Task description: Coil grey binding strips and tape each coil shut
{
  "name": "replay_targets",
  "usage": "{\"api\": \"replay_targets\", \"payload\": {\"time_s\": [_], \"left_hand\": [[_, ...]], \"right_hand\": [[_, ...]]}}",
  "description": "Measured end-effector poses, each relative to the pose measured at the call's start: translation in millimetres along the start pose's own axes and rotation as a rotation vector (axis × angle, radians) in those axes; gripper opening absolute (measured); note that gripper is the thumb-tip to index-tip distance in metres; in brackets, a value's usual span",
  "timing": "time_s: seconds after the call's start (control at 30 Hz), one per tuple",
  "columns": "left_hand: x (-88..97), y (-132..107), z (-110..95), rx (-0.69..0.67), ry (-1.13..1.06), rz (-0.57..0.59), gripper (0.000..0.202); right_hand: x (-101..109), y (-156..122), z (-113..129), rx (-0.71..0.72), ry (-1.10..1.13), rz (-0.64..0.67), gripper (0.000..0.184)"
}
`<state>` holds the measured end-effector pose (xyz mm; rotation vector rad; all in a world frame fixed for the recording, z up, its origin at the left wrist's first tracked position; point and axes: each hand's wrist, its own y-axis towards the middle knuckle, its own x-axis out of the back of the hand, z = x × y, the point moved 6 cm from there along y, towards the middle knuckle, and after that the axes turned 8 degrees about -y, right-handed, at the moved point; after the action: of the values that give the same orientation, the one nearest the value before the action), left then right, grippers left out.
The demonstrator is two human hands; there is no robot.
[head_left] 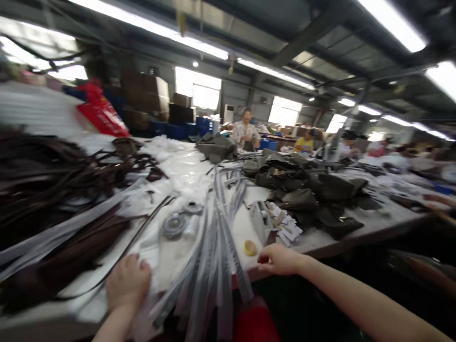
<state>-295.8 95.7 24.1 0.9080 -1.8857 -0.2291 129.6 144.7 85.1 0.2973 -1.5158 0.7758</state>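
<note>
My left hand [128,280] lies on white plastic sheeting [147,247] at the table's near left, blurred by motion, with its fingers spread a little and nothing visible in them. My right hand [280,259] is at the table's front edge, fingers loosely curled, with nothing visible in them. Close to its fingertips sits a small yellow roll of tape [250,247]. Between my hands, long grey zipper-like strips [210,247] run across the table and hang over the edge. Left of these strips are a grey coiled roll [174,225] and a smaller roll [193,207].
Dark brown material [53,185] is heaped at left, near a red bag [103,114]. Dark grey-green pieces [302,185] cover the right side. A grey box [261,223] stands beside small white pieces [288,228]. A person [245,130] is across the table; others are farther right.
</note>
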Motion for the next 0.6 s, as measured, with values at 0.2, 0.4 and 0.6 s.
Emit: {"api": "replay_targets", "payload": {"time_s": [0.2,0.4,0.6], "left_hand": [[-8.6,-11.2,21.5,0.152,0.078,0.078,0.031],[-15.5,-13.8,24.4,0.195,0.056,0.064,0.030],[-16.2,-14.9,27.0,0.213,0.049,0.066,0.031]], "right_hand": [[19.5,112.5,75.2,0.304,-0.091,-0.107,0.021],[36.7,226.8,133.5,0.301,-0.113,-0.274,0.035],[42.4,295.4,173.6,0.214,-0.123,-0.360,0.038]]}}
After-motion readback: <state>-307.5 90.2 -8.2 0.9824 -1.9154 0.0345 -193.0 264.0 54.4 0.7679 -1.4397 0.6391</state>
